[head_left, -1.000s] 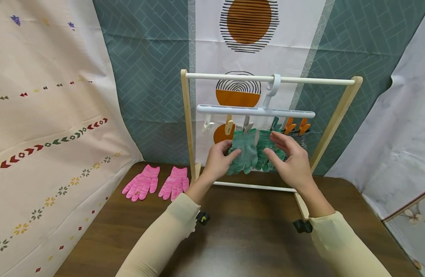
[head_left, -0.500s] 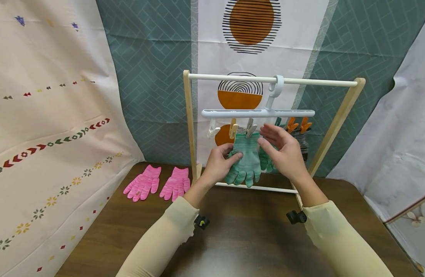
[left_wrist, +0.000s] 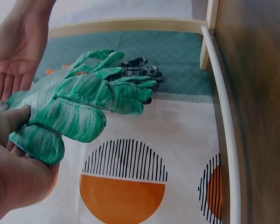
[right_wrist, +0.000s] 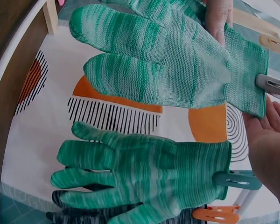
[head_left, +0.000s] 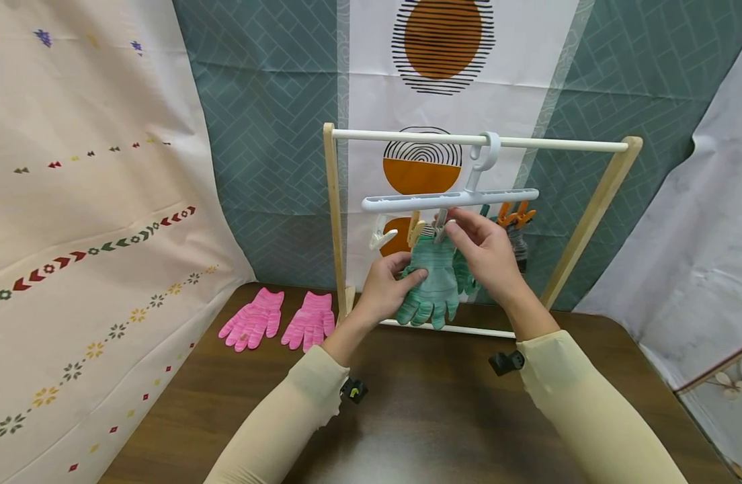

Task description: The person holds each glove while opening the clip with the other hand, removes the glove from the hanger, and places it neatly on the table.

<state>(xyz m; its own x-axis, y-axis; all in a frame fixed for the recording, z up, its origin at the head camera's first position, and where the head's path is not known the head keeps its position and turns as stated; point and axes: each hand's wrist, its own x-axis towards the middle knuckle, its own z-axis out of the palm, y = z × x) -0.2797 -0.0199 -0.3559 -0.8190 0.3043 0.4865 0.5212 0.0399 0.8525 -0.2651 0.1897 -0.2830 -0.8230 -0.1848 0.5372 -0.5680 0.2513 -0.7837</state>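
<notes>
A green striped knit glove [head_left: 434, 279] hangs by its cuff from a grey clothespin [right_wrist: 267, 84] on the white hanger [head_left: 407, 204]. My left hand [head_left: 382, 286] pinches the glove's left side between thumb and fingers. Up at the clothespin, my right hand [head_left: 488, 259] has its thumb and fingertips on either side of it; the right wrist view shows some of those fingers beside the cuff. A second green glove [right_wrist: 144, 163] hangs alongside from a teal clothespin [right_wrist: 238, 180], partly hidden behind my right hand in the head view.
The hanger hooks over the top rod of a wooden rack [head_left: 591, 218]. White [head_left: 382, 235] and cream [head_left: 415, 230] clothespins hang at its left. Orange clothespins [head_left: 522, 215] hold dark grey knitwear [head_left: 519, 247] at right. Two pink gloves [head_left: 255, 319] lie on the brown table [head_left: 431, 403].
My right hand has moved left, from beside the second green glove to the grey clothespin. The held glove came forward, then the hanger's left end swung forward. My left hand keeps its hold.
</notes>
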